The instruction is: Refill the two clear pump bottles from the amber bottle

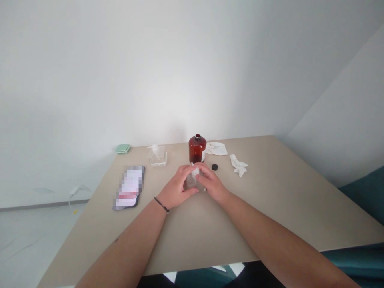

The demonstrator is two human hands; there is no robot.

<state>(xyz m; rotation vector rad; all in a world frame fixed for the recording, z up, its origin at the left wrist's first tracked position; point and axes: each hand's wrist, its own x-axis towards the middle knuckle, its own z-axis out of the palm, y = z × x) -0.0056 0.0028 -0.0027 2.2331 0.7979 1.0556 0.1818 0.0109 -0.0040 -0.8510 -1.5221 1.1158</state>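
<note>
Between my hands stands a clear pump bottle (pixel 192 182) with a whitish pump top (pixel 195 172), partly covered by fingers. My left hand (pixel 179 188), with a dark band at the wrist, is wrapped round the bottle's left side. My right hand (pixel 213 183) grips the pump top from the right, its fingers curled over it. Just behind them is an uncapped brown glass bottle (pixel 196 149) with a white label on its right side. Its lower front is hidden by my fingers. A small black cap (pixel 215 167) lies on the table right of the bottle.
A second clear pump bottle (pixel 158 157) stands at the back left, near a small green case (pixel 123 149). A phone (pixel 130 186) lies at left. Crumpled tissue (pixel 239 165) and a flat white cloth or tissue (pixel 217 148) lie at right. A wall (pixel 180 72) rises behind the table (pixel 270 200).
</note>
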